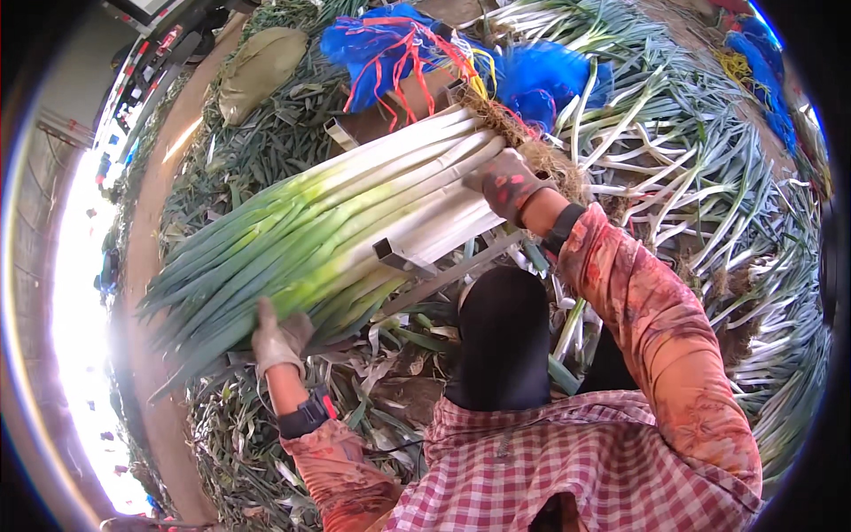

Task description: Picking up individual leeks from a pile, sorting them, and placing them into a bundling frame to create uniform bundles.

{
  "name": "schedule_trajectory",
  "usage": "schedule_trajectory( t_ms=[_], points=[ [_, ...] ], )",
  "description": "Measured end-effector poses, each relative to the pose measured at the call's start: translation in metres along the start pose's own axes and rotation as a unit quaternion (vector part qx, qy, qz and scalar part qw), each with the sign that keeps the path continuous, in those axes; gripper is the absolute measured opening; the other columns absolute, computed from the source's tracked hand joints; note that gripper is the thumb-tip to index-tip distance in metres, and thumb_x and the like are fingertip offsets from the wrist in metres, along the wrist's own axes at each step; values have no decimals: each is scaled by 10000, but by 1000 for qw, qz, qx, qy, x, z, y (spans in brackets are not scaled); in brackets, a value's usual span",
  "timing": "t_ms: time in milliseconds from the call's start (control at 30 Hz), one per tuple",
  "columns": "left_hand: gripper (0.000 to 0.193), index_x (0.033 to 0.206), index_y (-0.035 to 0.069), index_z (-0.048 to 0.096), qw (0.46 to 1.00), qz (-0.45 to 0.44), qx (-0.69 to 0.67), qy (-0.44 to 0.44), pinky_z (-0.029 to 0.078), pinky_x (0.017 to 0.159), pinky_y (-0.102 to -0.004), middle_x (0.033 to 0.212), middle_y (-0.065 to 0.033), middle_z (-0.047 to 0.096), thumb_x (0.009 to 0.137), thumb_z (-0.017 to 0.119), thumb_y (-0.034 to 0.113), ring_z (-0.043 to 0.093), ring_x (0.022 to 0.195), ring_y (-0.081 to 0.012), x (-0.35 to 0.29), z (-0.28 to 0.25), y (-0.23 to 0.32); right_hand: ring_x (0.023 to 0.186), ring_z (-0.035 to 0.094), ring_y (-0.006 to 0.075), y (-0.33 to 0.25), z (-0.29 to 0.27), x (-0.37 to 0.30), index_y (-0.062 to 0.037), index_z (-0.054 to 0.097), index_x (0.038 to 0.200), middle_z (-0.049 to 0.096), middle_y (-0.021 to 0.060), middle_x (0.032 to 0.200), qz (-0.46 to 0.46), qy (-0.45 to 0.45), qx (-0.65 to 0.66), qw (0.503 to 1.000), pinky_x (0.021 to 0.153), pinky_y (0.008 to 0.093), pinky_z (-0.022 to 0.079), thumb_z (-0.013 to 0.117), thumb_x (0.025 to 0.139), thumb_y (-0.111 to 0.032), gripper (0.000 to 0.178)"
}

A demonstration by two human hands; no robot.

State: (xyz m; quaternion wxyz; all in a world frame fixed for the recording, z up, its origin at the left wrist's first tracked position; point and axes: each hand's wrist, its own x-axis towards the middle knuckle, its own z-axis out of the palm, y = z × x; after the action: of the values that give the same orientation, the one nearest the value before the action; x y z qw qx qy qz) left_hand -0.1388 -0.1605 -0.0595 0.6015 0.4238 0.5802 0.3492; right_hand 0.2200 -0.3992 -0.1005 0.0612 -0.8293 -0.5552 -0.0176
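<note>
A thick bundle of long green onions lies slantwise before me across a metal frame, with green leaves at the left and white stalks and roots at the right. My right hand, in a dark patterned glove, is closed on the white stalks close to the roots. At the near edge of the leaves, my left hand wears a pale glove. Its thumb stands apart from the other fingers and it touches the leaves, which partly hide the fingers.
Blue netting with red and yellow ties lies beyond the bundle. Loose green onions cover the ground at right. Cut leaves are heaped at left and below, near a tan sack. My knee is close to the frame.
</note>
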Motion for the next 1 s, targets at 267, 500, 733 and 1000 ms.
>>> schedule_trajectory(
  t_ms=[267,500,733,1000],
  points=[
    [456,1166,115,589,484,624,611,57,347,1019,-464,1176,-88,596,918,489,484,531,1123,-279,-75,36,18,779,621,289,3,22,0,-187,666,1110,641,94,837,64,-3,106,992,742,368,469,471,902,-148,287],
    [409,1210,175,584,470,587,656,-65,323,1032,-449,1155,-45,593,891,522,424,502,1135,-251,-17,66,-26,855,576,183,33,52,-19,-225,624,1071,568,2,829,-92,144,-117,978,896,356,395,502,808,-149,300],
    [339,1156,208,620,461,642,612,-37,333,1010,-459,1099,-11,596,881,543,390,516,1070,-240,-9,60,-36,832,558,196,18,51,-18,-153,613,936,549,15,813,-71,153,-35,985,849,357,390,532,743,-149,209],
    [339,1133,193,626,469,645,601,-42,354,994,-451,1067,-30,603,872,551,396,532,1059,-243,-11,61,-38,831,575,223,17,50,-17,-124,559,887,549,44,820,-77,170,-49,981,853,367,415,538,712,-125,176]
  ],
)
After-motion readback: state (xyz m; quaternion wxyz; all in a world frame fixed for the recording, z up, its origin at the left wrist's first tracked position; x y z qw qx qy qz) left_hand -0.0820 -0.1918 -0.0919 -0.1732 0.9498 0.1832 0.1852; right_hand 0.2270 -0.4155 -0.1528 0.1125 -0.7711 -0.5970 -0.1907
